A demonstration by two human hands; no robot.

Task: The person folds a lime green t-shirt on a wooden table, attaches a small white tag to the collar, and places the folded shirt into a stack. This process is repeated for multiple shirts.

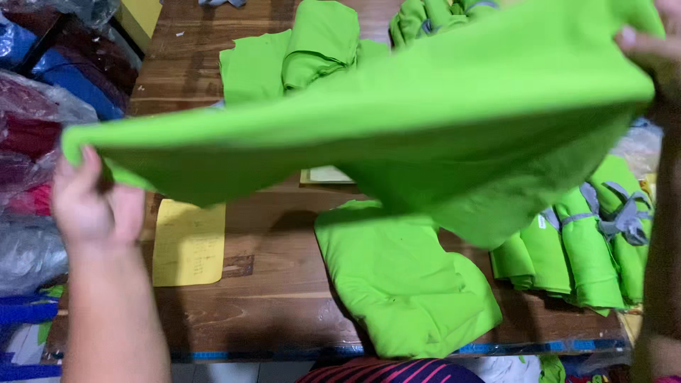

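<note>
A large bright green cloth is stretched in the air across the view. My left hand grips its left corner at the lower left. My right hand pinches its right corner at the upper right. Beneath the cloth, a folded green piece lies flat on the wooden table near the front edge.
Green rolls tied with grey bands lie at the right. More green pieces are piled at the back. A yellow paper sheet lies on the table at the left. Plastic-wrapped fabric bundles are stacked beyond the left edge.
</note>
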